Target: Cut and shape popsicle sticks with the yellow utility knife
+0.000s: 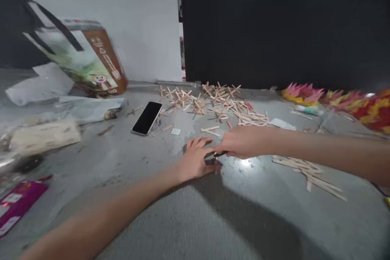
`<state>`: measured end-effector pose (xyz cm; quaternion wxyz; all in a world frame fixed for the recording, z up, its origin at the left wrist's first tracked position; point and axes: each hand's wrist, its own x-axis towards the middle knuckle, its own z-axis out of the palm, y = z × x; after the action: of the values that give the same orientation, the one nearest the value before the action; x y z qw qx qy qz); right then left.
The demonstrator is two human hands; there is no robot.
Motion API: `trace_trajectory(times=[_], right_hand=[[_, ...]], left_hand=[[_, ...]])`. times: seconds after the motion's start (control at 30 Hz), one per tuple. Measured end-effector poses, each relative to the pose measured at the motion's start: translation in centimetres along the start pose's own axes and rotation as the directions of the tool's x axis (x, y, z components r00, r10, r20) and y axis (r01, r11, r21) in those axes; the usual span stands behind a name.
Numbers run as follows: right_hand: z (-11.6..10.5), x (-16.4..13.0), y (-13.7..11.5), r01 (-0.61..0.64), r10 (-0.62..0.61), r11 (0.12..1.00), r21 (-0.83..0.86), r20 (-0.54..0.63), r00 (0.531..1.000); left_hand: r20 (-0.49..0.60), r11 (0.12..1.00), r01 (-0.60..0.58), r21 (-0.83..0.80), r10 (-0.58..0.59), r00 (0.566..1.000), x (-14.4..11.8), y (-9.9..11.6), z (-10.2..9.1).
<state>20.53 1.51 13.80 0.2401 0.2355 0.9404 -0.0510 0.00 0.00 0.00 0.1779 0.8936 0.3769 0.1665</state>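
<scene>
My left hand [196, 160] rests low over the grey tabletop in the middle, thumb and fingers curled together around something too small to make out. My right hand [245, 141] comes in from the right and meets it, closed on a thin black tool [221, 154]. Most of that tool is hidden inside the fist, so its kind does not show. Just behind the hands lie a few joined flat wooden sticks [211, 131]. Loose wooden sticks [307, 172] lie in a spread pile below my right forearm.
Crossed-stick shapes [183, 99] and more sticks [248, 115] cover the back. A phone [148, 118] lies left of centre. A printed bag [88, 59], plastic wrappers and a purple packet [22, 203] are at the left. Pink and yellow petal-like pieces [304, 94] line the back right.
</scene>
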Motion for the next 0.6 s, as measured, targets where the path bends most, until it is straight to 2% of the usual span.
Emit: trace_trajectory(times=[0.2,0.3,0.43,0.53,0.6], right_hand=[[-0.4,0.8,-0.2,-0.013,0.013,0.999,-0.051,0.018,1.000],[-0.9,0.9,-0.6,-0.019,0.020,0.998,-0.058,0.013,1.000],[-1.8,1.0,-1.4,-0.021,0.022,0.994,-0.103,0.006,1.000],[-2.6,1.4,-2.2,-0.058,0.069,0.983,-0.172,0.058,0.996],[-3.0,1.6,-2.6,-0.105,0.109,0.989,-0.105,0.033,0.994]], left_hand=[[-0.034,1.000,0.004,-0.005,-0.004,0.999,0.0,-0.2,0.4],[-0.078,0.999,-0.029,-0.042,0.026,0.997,0.1,-0.4,0.6],[-0.199,0.983,-0.086,-0.164,0.053,0.979,0.4,-0.6,0.8],[-0.244,0.944,-0.131,-0.302,0.057,0.968,0.9,-0.7,0.6],[-0.266,0.909,-0.177,-0.377,0.077,0.961,1.1,-0.7,0.5]])
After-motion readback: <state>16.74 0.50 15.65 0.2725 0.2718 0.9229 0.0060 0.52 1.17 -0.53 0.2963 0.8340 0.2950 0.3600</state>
